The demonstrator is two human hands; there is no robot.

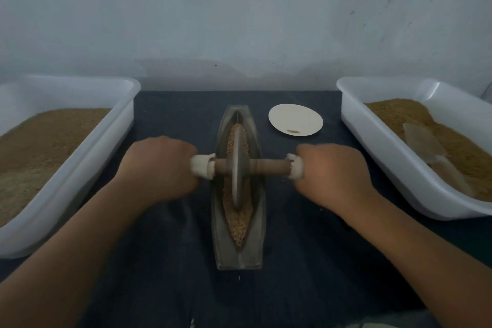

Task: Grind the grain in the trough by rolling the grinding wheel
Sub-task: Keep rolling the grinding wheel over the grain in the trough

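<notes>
Left hand (159, 165), right hand (335, 173), wheel (237, 181) — grain-filled trough (221, 247)

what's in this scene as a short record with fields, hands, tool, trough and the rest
trough: long grey boat-shaped trough on dark blue cloth, holding brown grain
tool: grey disc-shaped grinding wheel, upright in the trough, near its middle
hands: left hand and right hand each grip a white-wrapped end of the brown wooden axle
sides: left white plastic tub and right white plastic tub, both holding tan granular fill
extra: round cream plate beyond the right hand, a few bits on it
</notes>
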